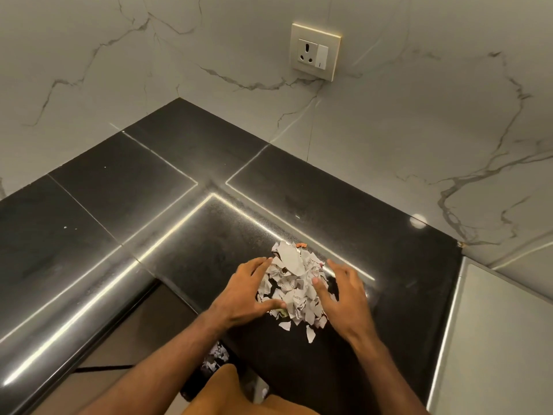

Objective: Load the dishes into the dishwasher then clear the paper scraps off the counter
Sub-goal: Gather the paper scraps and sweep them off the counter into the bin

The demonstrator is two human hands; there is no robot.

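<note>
A heap of torn white paper scraps [294, 280] with printed text lies on the black stone counter [374, 235] near its front edge. My left hand [247, 290] rests against the heap's left side, fingers spread and flat. My right hand [341, 290] presses against the right side, fingers apart. Both hands cup the pile between them without gripping it. Two loose scraps [309, 333] lie just in front of the heap. No dishes or dishwasher are in view.
Below the counter edge a dark bin [214, 359] holds more paper scraps. A wall socket with a switch [315, 52] sits on the marble wall behind. A pale surface [502, 339] adjoins the counter on the right. The counter forms an L-shaped corner.
</note>
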